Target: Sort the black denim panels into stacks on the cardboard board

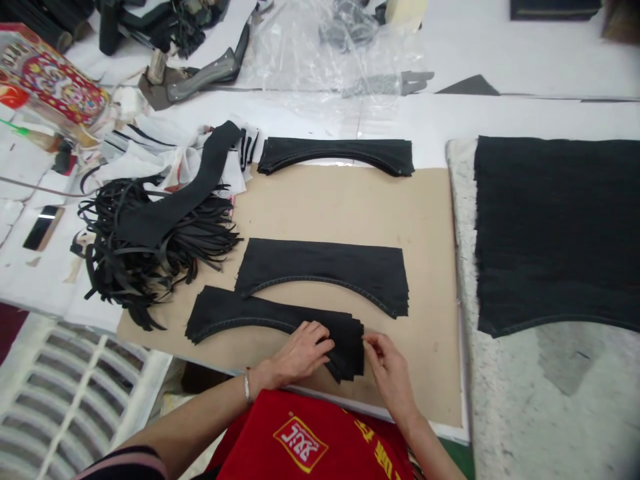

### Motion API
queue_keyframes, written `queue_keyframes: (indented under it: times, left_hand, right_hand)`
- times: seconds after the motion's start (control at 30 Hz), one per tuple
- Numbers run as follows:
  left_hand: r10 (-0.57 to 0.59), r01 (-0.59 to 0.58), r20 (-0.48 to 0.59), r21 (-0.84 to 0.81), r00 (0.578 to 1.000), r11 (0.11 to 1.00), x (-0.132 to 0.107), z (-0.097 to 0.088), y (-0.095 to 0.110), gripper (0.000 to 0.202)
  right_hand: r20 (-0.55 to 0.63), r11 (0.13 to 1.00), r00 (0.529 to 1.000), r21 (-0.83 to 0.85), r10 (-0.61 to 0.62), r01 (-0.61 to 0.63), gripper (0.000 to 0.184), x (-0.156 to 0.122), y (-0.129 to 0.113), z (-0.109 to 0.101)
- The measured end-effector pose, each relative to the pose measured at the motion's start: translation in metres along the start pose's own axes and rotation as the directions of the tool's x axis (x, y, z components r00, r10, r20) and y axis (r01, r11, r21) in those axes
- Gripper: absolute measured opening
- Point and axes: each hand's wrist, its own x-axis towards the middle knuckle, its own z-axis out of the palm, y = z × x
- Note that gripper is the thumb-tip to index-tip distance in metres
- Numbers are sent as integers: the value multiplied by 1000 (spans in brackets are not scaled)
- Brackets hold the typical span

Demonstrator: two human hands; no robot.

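A fanned stack of black curved fabric pieces (280, 313) lies at the front of the tan board (350, 207). My left hand (303, 353) rests on the stack near its right part, fingers loosely bent and flat against the cloth. With thumb and fingertips, my right hand (389, 370) pinches the right edge of the stack; how many layers it grips cannot be seen. Just behind lies a second black stack (325, 263) with a curved lower edge. At the board's far edge sits a third, narrower black stack (335, 150).
Left of the stacks is a heap of black strips (160, 247) with a curved black piece (193, 193) on top. A large black fabric pile (560, 233) lies on the right surface. Clear plastic (320, 53), a phone (44, 228) and a red patterned box (55, 73) are farther off.
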Motion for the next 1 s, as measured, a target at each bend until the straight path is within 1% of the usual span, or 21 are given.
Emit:
queue_keyframes:
  times: [0.1, 0.17, 0.23, 0.37, 0.43, 0.5, 0.53, 0.57, 0.6, 0.63, 0.67, 0.7, 0.73, 0.77, 0.8, 0.83, 0.87, 0.9, 0.93, 0.97, 1.0]
  left_hand:
    - [31, -31, -19, 6, 999, 1000, 0, 0, -2, 13]
    - [41, -40, -37, 4, 999, 999, 0, 1, -1, 15]
    - [19, -20, -54, -9, 998, 1000, 1, 3, 0, 20]
    - [-96, 88, -98, -81, 991, 993, 4, 7, 5, 25]
    - [-132, 113, -132, -146, 982, 983, 6, 8, 7, 25]
    - [-185, 142, -180, -230, 966, 963, 7, 6, 9, 24]
    - [-224, 163, -211, -273, 951, 948, 7, 5, 11, 23]
    - [-265, 183, -244, -313, 933, 932, 7, 3, 13, 22]
    - [-300, 196, -277, -348, 913, 917, 7, 1, 15, 21]
    - [-323, 198, -309, -374, 894, 906, 6, -1, 17, 20]
    - [-333, 189, -343, -390, 878, 901, 5, -3, 19, 20]
    - [-332, 174, -375, -395, 866, 902, 3, -5, 20, 20]
    - [-324, 160, -405, -390, 855, 907, 1, -6, 22, 20]
    - [-315, 149, -430, -377, 846, 914, -1, -6, 23, 21]
    - [-307, 143, -449, -362, 839, 921, -4, -6, 25, 22]
    - [-303, 141, -462, -352, 834, 925, -7, -5, 26, 23]
    - [-312, 145, -465, -359, 828, 922, -10, -4, 27, 24]
    - [-347, 160, -466, -394, 814, 905, -13, -3, 28, 24]
    - [-419, 190, -461, -465, 782, 865, -16, -2, 29, 24]
    - [-532, 228, -437, -576, 725, 785, -20, -2, 31, 24]
    - [-669, 261, -359, -722, 650, 641, -24, -2, 31, 28]
  right_hand:
    - [20, 998, 998, 41, 56, -57, 31, -10, 8, 3]
    - [25, 994, 997, 71, 77, -78, 33, -15, 11, 4]
    - [17, 989, 995, 110, 102, -104, 34, -18, 10, 5]
    - [-33, 979, 991, 161, 130, -123, 38, -24, 4, 7]
    - [-32, 991, 996, 113, 79, -75, 34, -28, 3, 9]
    - [1, 998, 1000, 65, 23, -23, 30, -30, 6, 14]
    - [17, 997, 1000, 72, 27, -28, 30, -31, 8, 18]
    - [28, 990, 997, 122, 67, -70, 32, -31, 9, 21]
    - [33, 965, 989, 220, 141, -145, 37, -30, 10, 25]
    - [53, 902, 970, 358, 238, -241, 42, -27, 9, 27]
    - [102, 791, 937, 510, 333, -337, 48, -24, 6, 30]
    - [177, 644, 897, 641, 405, -417, 53, -19, 1, 31]
    - [263, 495, 859, 727, 440, -476, 56, -14, -6, 31]
    - [340, 383, 830, 765, 443, -518, 57, -8, -14, 31]
    - [397, 329, 812, 769, 428, -549, 56, -3, -23, 30]
    - [423, 339, 804, 748, 417, -570, 55, 3, -31, 29]
    - [419, 403, 807, 710, 416, -577, 53, 8, -38, 28]
    - [400, 492, 820, 660, 410, -568, 53, 13, -45, 28]
    - [372, 589, 843, 604, 388, -537, 53, 17, -50, 29]
    - [341, 682, 873, 547, 348, -486, 53, 19, -55, 30]
    - [323, 762, 902, 493, 288, -420, 53, 21, -60, 32]
